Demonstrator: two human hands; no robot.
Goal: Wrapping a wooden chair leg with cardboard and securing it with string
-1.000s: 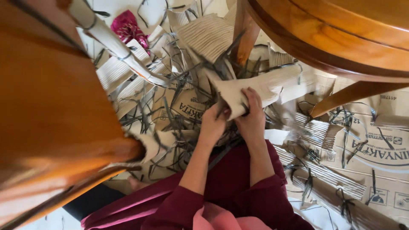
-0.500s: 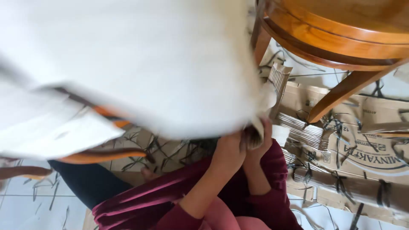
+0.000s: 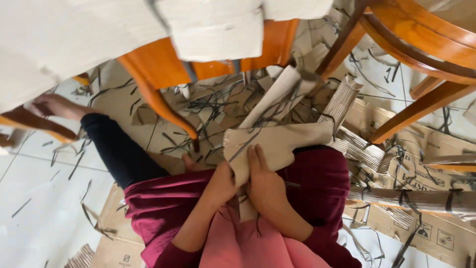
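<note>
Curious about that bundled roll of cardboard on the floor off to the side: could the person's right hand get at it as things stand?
Probably, but not freely: the right hand is gripping the cardboard piece along with the left hand. The strapped roll lies on the floor beside the right knee, nothing between.

top: maroon long-sleeved garment (image 3: 317, 178); sleeves pushed up the forearms
front: pink cloth (image 3: 248, 248) over the chest
leg: black trouser leg (image 3: 119, 149); foot bare
</note>
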